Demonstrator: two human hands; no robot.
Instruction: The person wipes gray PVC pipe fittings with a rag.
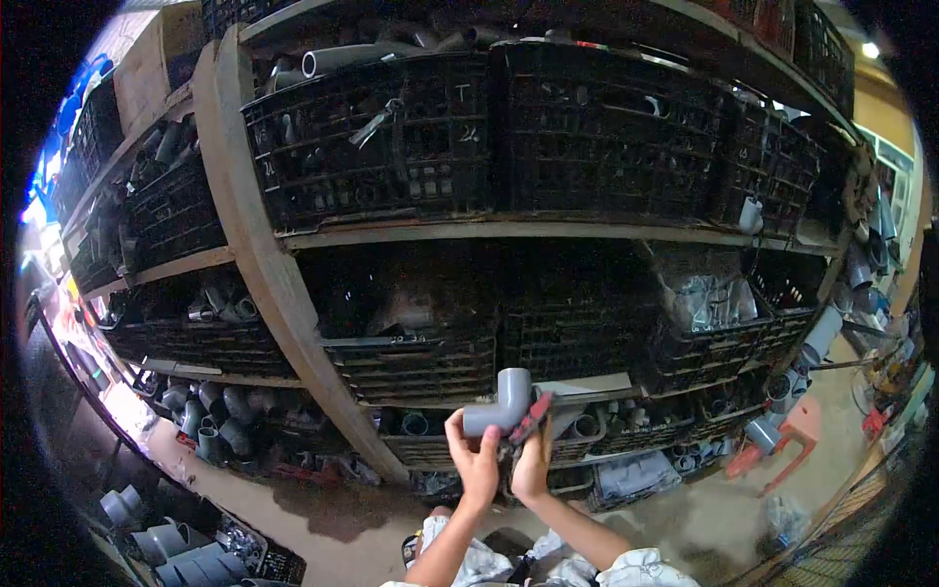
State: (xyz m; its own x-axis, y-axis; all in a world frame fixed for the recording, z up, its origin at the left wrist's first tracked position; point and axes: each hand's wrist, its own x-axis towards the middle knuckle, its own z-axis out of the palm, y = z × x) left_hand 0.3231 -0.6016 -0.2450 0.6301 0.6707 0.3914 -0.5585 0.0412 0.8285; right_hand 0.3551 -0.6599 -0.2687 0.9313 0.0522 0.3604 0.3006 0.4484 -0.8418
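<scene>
A grey plastic pipe elbow [511,401] is held up in front of the shelves, one mouth pointing up and the other to the left. My left hand [476,470] is closed around its lower left arm, thumb in front. On the other side, my right hand [531,472] grips a crumpled red and dark rag [529,419], which lies against the elbow's right side. Part of the right fingers is hidden behind the rag.
Black plastic crates [372,147] of pipe fittings fill the wooden shelves [430,235]. A wooden post [256,225] slants at left. Loose grey fittings [201,563] lie low left. A red plastic stool [797,430] stands on the floor at right.
</scene>
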